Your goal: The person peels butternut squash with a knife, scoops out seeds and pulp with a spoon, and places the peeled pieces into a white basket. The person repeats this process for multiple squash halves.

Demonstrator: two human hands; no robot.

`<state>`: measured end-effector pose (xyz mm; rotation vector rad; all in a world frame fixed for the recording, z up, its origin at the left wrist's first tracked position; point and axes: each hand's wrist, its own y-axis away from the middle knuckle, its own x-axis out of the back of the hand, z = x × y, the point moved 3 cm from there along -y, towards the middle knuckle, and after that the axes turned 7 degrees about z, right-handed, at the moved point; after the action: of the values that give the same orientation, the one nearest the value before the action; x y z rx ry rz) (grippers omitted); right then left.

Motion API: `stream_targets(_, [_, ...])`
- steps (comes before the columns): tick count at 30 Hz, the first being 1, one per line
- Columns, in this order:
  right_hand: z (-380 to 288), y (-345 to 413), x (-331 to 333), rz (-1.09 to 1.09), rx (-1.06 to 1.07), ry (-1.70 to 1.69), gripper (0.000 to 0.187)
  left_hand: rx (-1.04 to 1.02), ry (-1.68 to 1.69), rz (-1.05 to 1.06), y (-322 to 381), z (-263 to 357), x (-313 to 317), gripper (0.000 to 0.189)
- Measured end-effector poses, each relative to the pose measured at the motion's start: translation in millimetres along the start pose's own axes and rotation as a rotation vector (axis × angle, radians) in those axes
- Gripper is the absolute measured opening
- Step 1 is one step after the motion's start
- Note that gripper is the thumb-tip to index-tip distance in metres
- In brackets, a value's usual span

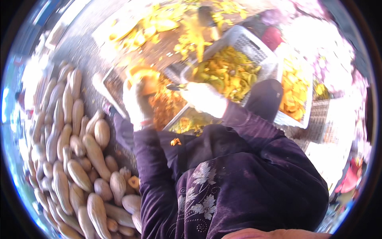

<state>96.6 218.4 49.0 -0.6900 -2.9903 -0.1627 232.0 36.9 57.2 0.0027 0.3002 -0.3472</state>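
Observation:
My left hand (136, 104), in a pale glove, grips a hollowed orange squash piece (146, 73) with its cut side showing. My right hand (204, 97), also gloved and washed out by glare, holds a tool with a dark metal end (176, 87); its exact kind is unclear. The tool's tip points left towards the squash and appears apart from it. Below the two hands lies a heap of stringy orange squash pulp (167, 103). A few orange bits (175, 142) rest on my dark trousers.
Many long tan squashes (62, 149) are piled on the ground at left. A white perforated crate (253, 44) holds peelings (229, 74); another crate (307, 113) holds orange chunks (294, 86). Yellow pieces (149, 28) lie across the far side. Peelings (195, 119) also fill a container near my lap.

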Motion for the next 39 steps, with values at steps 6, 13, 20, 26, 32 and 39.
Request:
stream_targets(6, [35,39,53,0.358,-0.541,-0.712,0.022,0.504,0.033,-0.207,26,-61,-94,0.046])
stream_targets(13, [114,56,89,0.745,-0.583,-0.848,0.025,0.739,0.609,-0.976,126,-46,-334,0.052])
stream_targets(20, [59,44,173,0.583,-0.358,-0.596,0.021,-0.016,-0.409,-0.749,44,-54,-294,0.030])
stream_targets(26, [41,2,189,0.555,-0.422,-0.645,0.029,0.538,-0.286,0.042,-135,-130,-175,0.048])
stream_targets(32, [64,-12,181,0.614,-0.571,-0.642,0.029,0.609,-0.143,0.176,-235,-178,-174,0.052])
stream_targets(39, [73,-18,182,0.602,-0.522,-0.649,0.029,0.518,-0.385,0.166,-251,-168,-185,0.026])
